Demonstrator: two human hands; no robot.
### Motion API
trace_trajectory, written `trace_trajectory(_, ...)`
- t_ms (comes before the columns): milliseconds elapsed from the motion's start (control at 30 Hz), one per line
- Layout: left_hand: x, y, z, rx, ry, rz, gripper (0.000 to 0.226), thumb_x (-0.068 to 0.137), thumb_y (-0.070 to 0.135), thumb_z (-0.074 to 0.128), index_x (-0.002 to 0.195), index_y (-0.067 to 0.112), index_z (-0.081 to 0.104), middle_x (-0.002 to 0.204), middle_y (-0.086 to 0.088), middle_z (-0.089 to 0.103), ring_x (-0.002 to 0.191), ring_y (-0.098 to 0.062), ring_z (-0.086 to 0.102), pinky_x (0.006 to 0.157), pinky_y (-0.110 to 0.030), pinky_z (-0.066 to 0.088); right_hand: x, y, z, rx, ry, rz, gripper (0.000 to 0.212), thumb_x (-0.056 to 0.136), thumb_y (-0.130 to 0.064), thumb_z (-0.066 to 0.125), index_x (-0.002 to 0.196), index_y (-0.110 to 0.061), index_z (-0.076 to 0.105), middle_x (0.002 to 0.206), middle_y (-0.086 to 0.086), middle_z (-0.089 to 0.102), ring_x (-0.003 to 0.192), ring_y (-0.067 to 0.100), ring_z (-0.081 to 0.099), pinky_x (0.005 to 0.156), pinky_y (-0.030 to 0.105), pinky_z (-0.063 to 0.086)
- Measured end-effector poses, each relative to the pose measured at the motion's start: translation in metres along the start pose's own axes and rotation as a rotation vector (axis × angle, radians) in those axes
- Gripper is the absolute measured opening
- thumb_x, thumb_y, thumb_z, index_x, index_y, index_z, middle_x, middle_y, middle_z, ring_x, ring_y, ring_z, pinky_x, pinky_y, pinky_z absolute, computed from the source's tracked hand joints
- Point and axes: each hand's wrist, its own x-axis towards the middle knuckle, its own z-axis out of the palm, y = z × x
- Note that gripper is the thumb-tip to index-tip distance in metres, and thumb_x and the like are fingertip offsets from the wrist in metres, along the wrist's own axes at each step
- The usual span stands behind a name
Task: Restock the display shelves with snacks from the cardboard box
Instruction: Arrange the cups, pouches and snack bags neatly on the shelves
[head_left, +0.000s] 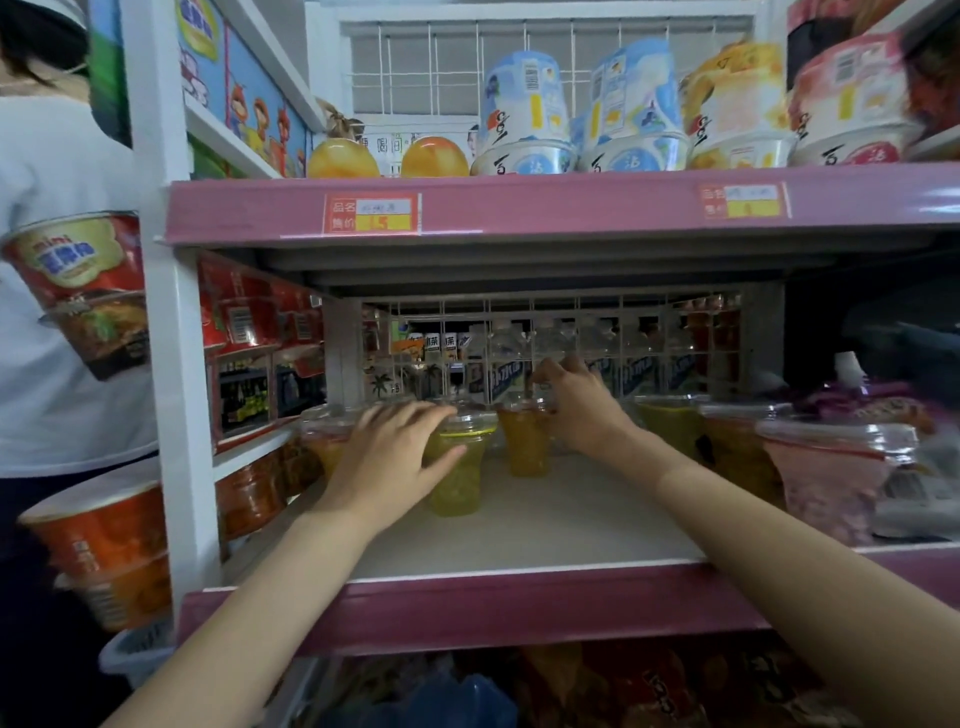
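A pale shelf board with a pink front lip (519, 530) carries a row of clear plastic lidded cups: a yellow jelly cup (460, 467) toward the left, an orange jelly cup (527, 441) just behind and to its right, and a pink-filled cup (831, 467) at the right edge. Its front half is bare. The pink-edged shelf above (545, 208), with two red-and-yellow price tags (371, 214), carries white-and-blue paper noodle bowls (524, 156) and two orange round fruit cups (434, 157).
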Motion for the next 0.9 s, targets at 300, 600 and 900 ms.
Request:
trace_trajectory(300,-0.002,0.045,-0.008,-0.124,0.018,0.059,0.044,0.093,0.032,0.048,0.136,0.024,0.040,0.141,0.008,0.037,0.132,-0.014,0.028,0.113,-0.038,0.012,-0.065,0.012,-0.084,-0.248,-0.127,0.046,0.041,0.084,-0.030,0.065,0.123,-0.022,0.053,0.137,0.009,0.038,0.130,0.036,0.032,0.106,0.049,0.034)
trace_trajectory(600,-0.001,0.093,0.000,-0.162,-0.055,0.098,0.041,0.093,0.030,0.047,0.133,0.027,0.041,0.140,0.010,0.033,0.132,-0.016,0.023,0.110,-0.035,0.010,-0.110,0.057,-0.136,-0.557,-0.377,0.271,0.073,0.072,-0.042,0.076,0.135,-0.022,0.047,0.135,0.007,0.051,0.121,0.031,0.049,0.101,0.043,0.041)
trace_trajectory(900,-0.007,0.044,-0.012,0.079,-0.067,-0.129,0.065,0.087,0.050,0.051,0.142,0.028,0.023,0.148,0.006,0.024,0.136,-0.018,0.020,0.112,-0.040,0.012,-0.080,0.016,-0.099,-0.238,-0.223,-0.055,0.065,0.072,-0.029,0.078,0.129,-0.016,0.050,0.124,0.004,0.058,0.111,0.024,0.055,0.097,0.042,0.046)
